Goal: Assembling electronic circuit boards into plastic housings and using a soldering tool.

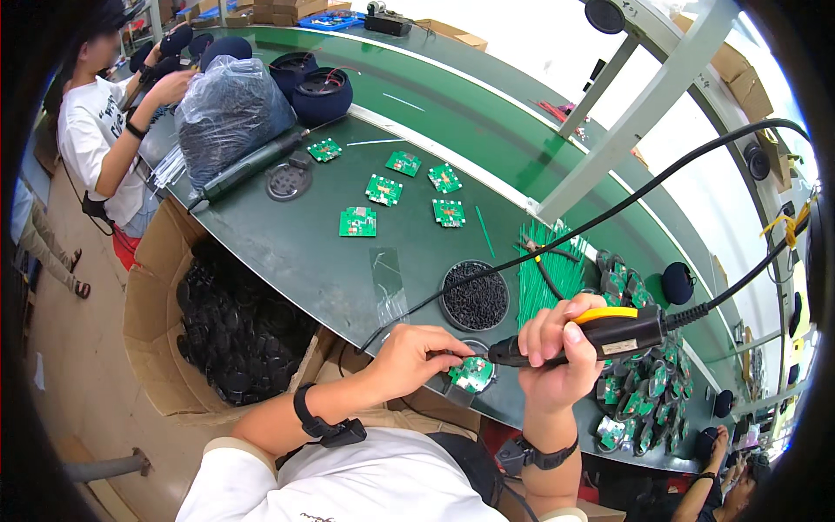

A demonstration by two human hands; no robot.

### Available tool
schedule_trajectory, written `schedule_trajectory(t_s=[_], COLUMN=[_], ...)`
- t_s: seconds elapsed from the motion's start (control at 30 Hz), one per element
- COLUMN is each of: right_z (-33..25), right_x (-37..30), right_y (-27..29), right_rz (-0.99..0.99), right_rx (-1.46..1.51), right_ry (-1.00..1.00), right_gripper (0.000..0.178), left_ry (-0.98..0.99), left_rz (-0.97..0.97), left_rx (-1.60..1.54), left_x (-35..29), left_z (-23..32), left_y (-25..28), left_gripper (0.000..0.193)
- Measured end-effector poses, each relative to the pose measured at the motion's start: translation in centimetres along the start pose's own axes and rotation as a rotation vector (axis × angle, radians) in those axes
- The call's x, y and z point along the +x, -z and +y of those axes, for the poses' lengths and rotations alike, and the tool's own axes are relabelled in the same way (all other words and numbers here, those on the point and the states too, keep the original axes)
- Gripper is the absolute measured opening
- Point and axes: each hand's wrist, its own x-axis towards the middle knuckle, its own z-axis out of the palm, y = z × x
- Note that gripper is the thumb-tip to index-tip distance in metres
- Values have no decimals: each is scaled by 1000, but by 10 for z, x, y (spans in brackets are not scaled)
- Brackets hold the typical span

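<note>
My right hand (pixel 561 352) is wrapped round a black electric screwdriver (pixel 622 332) with a yellow lever, its cable running off to the upper right. The tool's tip points left, at a green circuit board (pixel 472 374) seated on a round black plastic piece near the table's front edge. My left hand (pixel 417 355) has thumb and forefinger pinched together beside the tip, just over the board; what they hold is too small to make out. Just beyond the board stands a round dish (pixel 474 296) of small black parts, probably screws.
Several loose green boards (pixel 383 190) lie across the table. Green strips (pixel 548 270) with pliers (pixel 544 261) on them lie to the right, beside a heap of assembled boards (pixel 639 391). A cardboard box (pixel 156 339) of black parts stands at left. Co-workers (pixel 104 130) sit at both ends.
</note>
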Motion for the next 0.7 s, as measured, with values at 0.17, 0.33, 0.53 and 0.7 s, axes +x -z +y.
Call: schedule_trajectory(t_s=[0.17,0.33,0.53,0.7], right_z=[-1,0,-1,-1], right_x=[0,-2,-2,-2], right_y=[1,0,0,2], right_rz=[0,-11,-4,38], right_rx=[-3,-46,-42,-13], right_ry=[-10,-8,-4,-7], right_gripper=[23,23,24,24], left_ry=[-15,43,66,18], left_rz=[20,55,52,50], left_rx=[-14,-36,-12,3], left_x=[1,1,2,2], left_z=[-3,2,3,5], left_y=[-2,-6,-7,-7], left_gripper=[21,19,17,17])
